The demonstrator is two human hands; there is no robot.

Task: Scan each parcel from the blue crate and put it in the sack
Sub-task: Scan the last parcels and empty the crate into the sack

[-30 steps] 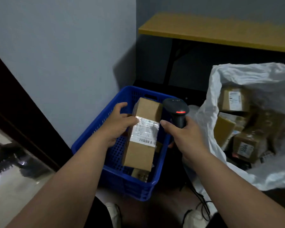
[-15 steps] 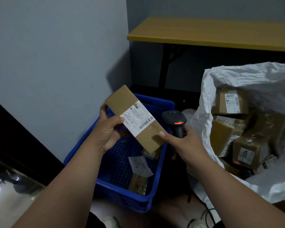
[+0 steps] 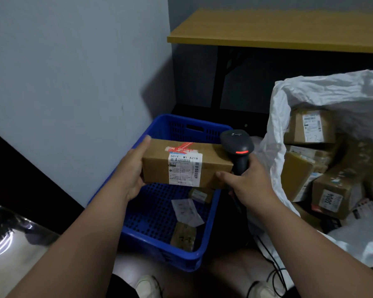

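Parcel (image 3: 187, 166) turned level since half a second ago, held above the blue crate (image 3: 159, 214). Left hand (image 3: 131, 168) grips its end; right hand (image 3: 249, 181) grips the scanner (image 3: 237, 147), forefinger steadying. Risk: one-ended hold slips before reaching the sack (image 3: 274, 130).

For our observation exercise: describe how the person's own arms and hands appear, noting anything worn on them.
Both forearms are bare up to the frame edge, with no sleeves in view. The left hand and right hand wear no gloves, rings, watch or wristband that can be seen. Nails look short and plain.
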